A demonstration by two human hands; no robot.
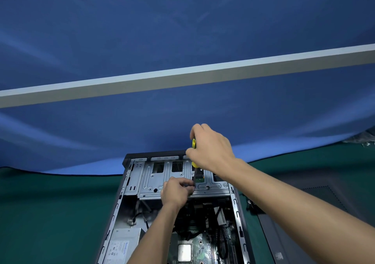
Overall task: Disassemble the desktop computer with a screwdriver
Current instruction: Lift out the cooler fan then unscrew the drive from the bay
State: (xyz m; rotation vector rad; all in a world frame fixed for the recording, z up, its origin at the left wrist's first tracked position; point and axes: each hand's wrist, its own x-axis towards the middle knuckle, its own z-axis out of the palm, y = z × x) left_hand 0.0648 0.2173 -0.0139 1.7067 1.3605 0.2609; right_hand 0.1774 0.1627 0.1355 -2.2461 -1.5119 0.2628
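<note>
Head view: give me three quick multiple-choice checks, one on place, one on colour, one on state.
1. Where does the screwdriver tip meet the case?
A. power supply
B. metal drive cage
C. green mat

2. What colour is the screwdriver handle?
A. red
B. blue
C. yellow

3. What is the right hand doing?
A. gripping the handle
B. lying flat on the mat
C. hanging idle

Answers: 1 B, the shaft ends on the drive cage beside the left hand. 2 C, yellow shows beside the fingers. 3 A, the fingers curl round the handle.
</note>
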